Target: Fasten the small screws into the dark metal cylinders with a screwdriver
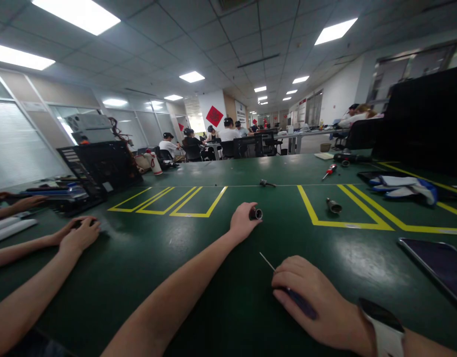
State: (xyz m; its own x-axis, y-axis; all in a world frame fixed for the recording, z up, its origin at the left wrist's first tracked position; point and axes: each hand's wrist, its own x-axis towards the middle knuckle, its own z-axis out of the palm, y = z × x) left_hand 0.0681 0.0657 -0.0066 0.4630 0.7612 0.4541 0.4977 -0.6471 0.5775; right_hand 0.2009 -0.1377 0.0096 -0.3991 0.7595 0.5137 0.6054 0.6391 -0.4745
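My left hand [242,221] is wrapped round a short dark cylindrical part [256,213], its open metal-rimmed end turned to the right. Lower right, my right hand [310,292] grips a screwdriver [267,262] by its dark handle, and the thin shaft points up and left toward the left hand. Tip and part are apart. Beyond the left hand lies a small dark metal piece with a thin stem [267,183]. A metal cone-shaped part [333,206] rests inside a yellow-taped box on the right.
A phone-like dark slab [436,267] lies at right. Behind it are blue-white gloves [405,189], a red-handled screwdriver [329,172] and a power drill [351,157]. A co-worker's hands [80,233] work at left, near a black metal chassis [102,171]. Yellow tape [191,215] marks the green table.
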